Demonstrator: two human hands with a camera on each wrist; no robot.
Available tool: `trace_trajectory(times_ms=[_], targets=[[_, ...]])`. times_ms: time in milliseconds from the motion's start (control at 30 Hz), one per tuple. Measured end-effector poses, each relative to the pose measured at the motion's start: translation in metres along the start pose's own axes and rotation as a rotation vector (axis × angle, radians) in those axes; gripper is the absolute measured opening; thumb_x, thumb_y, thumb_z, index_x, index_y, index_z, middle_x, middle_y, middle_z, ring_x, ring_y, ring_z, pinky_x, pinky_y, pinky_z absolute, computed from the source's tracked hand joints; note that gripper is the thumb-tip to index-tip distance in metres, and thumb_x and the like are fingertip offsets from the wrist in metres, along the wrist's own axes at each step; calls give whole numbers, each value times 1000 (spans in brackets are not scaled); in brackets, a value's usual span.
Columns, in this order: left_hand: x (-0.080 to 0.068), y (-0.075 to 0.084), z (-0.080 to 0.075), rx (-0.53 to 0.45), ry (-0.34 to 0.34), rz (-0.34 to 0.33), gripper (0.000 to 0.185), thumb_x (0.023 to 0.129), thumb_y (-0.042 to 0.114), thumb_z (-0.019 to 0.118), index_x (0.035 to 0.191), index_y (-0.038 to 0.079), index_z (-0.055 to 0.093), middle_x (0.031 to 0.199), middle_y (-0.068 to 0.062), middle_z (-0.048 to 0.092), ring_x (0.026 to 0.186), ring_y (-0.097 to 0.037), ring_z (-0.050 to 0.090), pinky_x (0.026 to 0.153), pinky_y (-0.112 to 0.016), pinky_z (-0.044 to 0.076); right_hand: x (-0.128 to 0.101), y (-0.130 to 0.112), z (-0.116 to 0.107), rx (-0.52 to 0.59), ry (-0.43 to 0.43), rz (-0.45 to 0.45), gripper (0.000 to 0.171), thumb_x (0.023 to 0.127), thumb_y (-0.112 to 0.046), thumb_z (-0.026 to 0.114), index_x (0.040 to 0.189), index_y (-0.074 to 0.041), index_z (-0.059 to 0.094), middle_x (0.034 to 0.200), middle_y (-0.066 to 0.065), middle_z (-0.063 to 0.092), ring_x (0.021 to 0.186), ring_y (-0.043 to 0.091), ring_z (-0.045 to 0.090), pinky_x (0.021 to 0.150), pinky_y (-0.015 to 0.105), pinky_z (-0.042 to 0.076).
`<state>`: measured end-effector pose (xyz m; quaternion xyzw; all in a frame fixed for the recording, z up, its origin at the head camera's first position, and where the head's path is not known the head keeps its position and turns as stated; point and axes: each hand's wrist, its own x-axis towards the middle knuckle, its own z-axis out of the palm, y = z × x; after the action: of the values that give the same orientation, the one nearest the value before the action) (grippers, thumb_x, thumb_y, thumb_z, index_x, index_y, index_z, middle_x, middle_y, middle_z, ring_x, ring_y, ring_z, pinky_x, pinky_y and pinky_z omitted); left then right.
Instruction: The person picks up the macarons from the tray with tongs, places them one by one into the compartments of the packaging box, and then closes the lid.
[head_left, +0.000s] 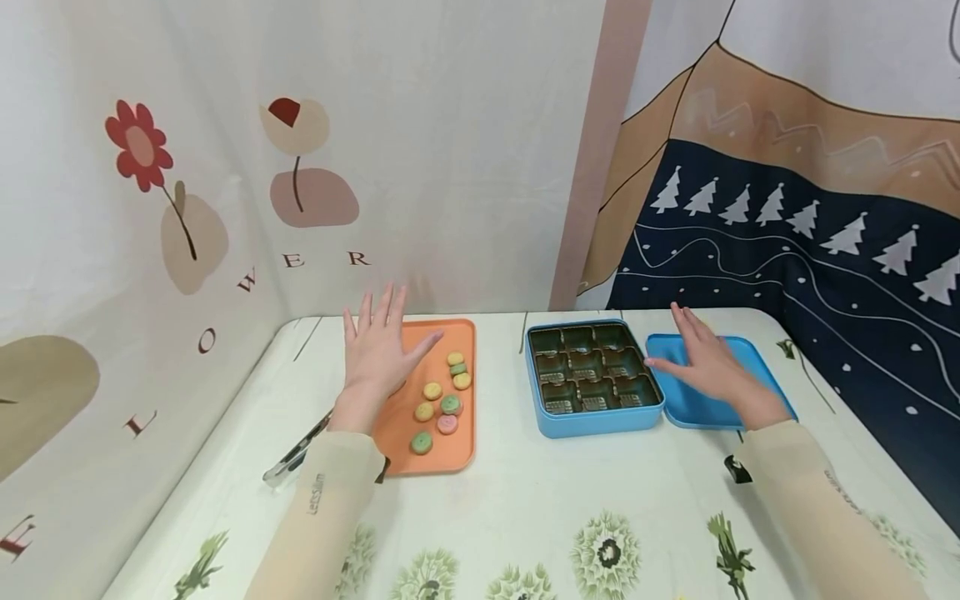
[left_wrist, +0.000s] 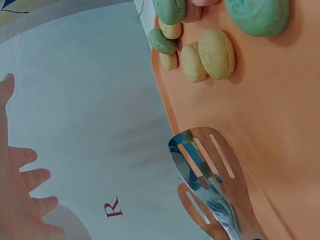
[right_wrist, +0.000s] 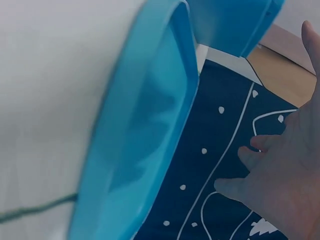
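My left hand (head_left: pixel 377 346), fingers spread and straight, is held over the left part of an orange tray (head_left: pixel 438 333). Several macarons lie on that tray: green (head_left: pixel 422 442), pink (head_left: pixel 447 424) and yellow (head_left: pixel 432 390). Metal tongs (head_left: pixel 300 446) rest at the tray's left side, partly hidden by my left arm; their slotted head (left_wrist: pixel 236 192) shows over the tray in the left wrist view. With fingers extended and thumb apart, my right hand (head_left: pixel 705 358) hovers over a blue lid (head_left: pixel 682 408). Neither hand holds anything.
Between tray and lid stands a blue tin (head_left: pixel 596 423) with a dark brown insert (head_left: pixel 585 363) of several bare compartments. A printed white cloth (head_left: pixel 510 508) covers the table. Fabric curtains (head_left: pixel 465 167) rise behind the table and along its sides.
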<state>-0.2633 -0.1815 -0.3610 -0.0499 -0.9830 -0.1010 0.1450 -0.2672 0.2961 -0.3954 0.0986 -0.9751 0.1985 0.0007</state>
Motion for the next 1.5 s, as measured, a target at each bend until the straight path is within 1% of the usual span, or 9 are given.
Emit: trace_trajectory(times_ms=[200,467,700,1100,1200,1300,1333,1400,1500], targets=[[-4,-4,2,-26,-37,-19,97,93,73,44,162,17,6,168,-11,14,156,-37,4,122,-62,-5,-2,2,10,64,-41,-24,108,93,-58,61,160,-5,-5,165,27,5,148,54,11,112,74,15],[-13,-12,5,-42,-61,-40,96,94,74,40,161,13,12,167,-14,19,155,-39,11,122,-62,-1,-9,-1,18,134,-125,-38,105,94,-57,60,160,-6,-3,164,31,8,147,56,15,112,72,20],[-20,-14,2,-70,-75,-51,93,95,71,42,161,12,12,164,-17,25,153,-41,16,122,-61,0,-14,-4,25,182,-186,-61,104,91,-53,66,160,-1,7,162,32,13,145,57,18,110,72,25],[-37,-25,-4,-104,-71,-52,95,94,75,38,160,9,18,163,-20,27,152,-42,18,122,-60,4,-19,-6,30,241,-188,-105,111,84,-45,78,159,0,10,160,35,16,141,58,28,104,70,36],[-42,-28,-5,-116,-64,-50,93,95,72,40,159,8,20,162,-21,28,151,-43,19,122,-61,5,-20,-8,29,223,-184,-111,112,83,-46,78,158,2,11,159,36,19,125,50,53,99,64,44],[-47,-31,-8,-135,-67,-56,93,95,71,41,159,7,20,161,-23,28,150,-44,20,122,-61,6,-20,-9,28,205,-183,-112,112,83,-47,78,158,3,12,155,36,29,92,30,69,86,52,53],[-49,-32,-10,-143,-69,-57,93,95,71,42,159,8,20,161,-23,29,150,-45,20,122,-61,7,-20,-10,27,203,-186,-108,112,83,-47,78,158,2,12,151,36,36,81,23,69,81,48,53],[-52,-34,-12,-159,-80,-61,93,95,71,43,159,7,20,161,-23,29,150,-45,21,122,-61,8,-20,-12,27,194,-190,-105,112,83,-48,77,158,3,12,141,34,50,71,15,65,75,40,53],[-56,-38,-15,-190,-110,-76,93,95,70,44,159,8,21,161,-23,28,149,-45,23,121,-60,13,-21,-15,27,184,-203,-90,111,84,-50,76,158,3,12,100,23,69,57,14,56,66,34,46]])
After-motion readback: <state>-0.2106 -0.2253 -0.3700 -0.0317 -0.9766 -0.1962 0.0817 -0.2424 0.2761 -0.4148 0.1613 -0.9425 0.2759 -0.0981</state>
